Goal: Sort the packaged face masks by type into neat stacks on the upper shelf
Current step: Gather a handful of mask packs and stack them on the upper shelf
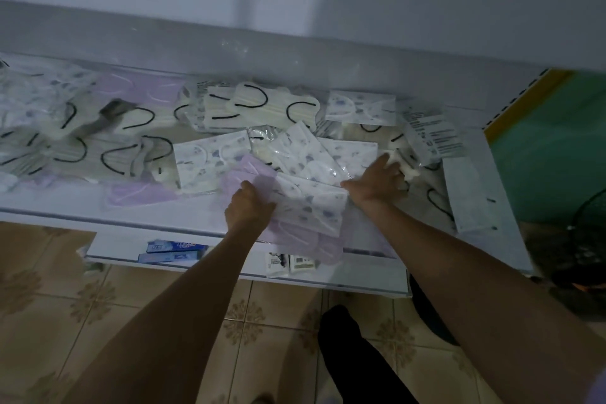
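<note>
1. Head view: the packaged masks were seen spread over the upper shelf [98, 216] in a loose, overlapping layer, and no neat stack could be made out anywhere.
2. Three types were mixed together: cream packs [262, 108] with black ear loops, purple packs [141, 92], and white packs printed with a small bluish pattern [210, 157].
3. The cream packs were scattered from the far left to the right end. The purple ones lay at the back left and at the front edge, and the printed ones were in the middle and at the back right.
4. A patterned pack [311, 207] at the front of the shelf was gripped at its left edge by the left hand [249, 210], thumb on top. Purple packs lay beneath it and hung over the shelf's lip.
5. The right hand [377, 180] was laid on the heap just right of that pack, its fingers [393, 170] reaching into cream packs. Whether anything was gripped could not be told.
6. The task was judged to be at an early stage: a gathering of printed packs seemed to be in hand, and nearly all of the sorting and stacking was left to be done.
7. Small boxes [173, 251] were seen on the lower shelf [360, 282].
</note>
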The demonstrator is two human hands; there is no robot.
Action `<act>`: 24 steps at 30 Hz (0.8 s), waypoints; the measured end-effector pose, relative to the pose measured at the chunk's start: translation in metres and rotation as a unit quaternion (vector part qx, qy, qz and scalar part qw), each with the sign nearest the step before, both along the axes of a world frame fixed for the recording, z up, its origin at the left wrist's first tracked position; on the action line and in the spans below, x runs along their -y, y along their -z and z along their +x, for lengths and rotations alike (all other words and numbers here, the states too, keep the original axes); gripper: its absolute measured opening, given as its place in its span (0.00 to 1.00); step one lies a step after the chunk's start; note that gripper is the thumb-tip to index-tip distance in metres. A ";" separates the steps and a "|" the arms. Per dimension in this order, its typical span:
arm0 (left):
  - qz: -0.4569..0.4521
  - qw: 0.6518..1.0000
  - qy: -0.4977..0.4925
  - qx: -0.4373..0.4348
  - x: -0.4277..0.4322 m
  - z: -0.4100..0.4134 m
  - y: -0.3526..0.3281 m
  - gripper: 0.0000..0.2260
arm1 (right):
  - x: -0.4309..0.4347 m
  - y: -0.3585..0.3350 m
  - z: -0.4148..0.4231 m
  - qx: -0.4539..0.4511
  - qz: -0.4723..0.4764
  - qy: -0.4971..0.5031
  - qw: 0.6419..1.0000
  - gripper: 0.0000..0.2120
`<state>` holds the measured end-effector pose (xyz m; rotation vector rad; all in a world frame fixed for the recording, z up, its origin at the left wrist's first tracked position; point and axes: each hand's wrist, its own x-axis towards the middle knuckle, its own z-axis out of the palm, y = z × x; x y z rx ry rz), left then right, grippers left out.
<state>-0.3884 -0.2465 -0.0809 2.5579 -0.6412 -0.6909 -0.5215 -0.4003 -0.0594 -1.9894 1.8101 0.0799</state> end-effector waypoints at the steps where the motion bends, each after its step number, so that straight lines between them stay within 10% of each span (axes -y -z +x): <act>1: 0.008 1.000 0.011 -0.007 0.000 -0.002 -0.001 0.24 | -0.001 0.000 -0.001 -0.010 -0.002 -0.005 1.000 0.51; 7: -0.019 0.999 0.033 0.014 -0.004 -0.013 -0.004 0.28 | -0.010 0.004 -0.015 0.015 -0.074 -0.077 0.994 0.44; 17: -0.097 0.991 -0.006 -0.096 0.013 -0.023 -0.010 0.40 | -0.012 0.019 -0.037 0.360 0.000 -0.019 0.933 0.36; 21: -0.127 0.989 -0.002 -0.081 0.026 -0.029 -0.010 0.35 | -0.009 0.015 -0.041 0.374 0.057 -0.038 0.925 0.49; 24: -0.146 0.987 -0.006 -0.072 0.036 -0.031 -0.015 0.30 | -0.009 0.009 -0.045 0.351 0.038 -0.088 0.931 0.40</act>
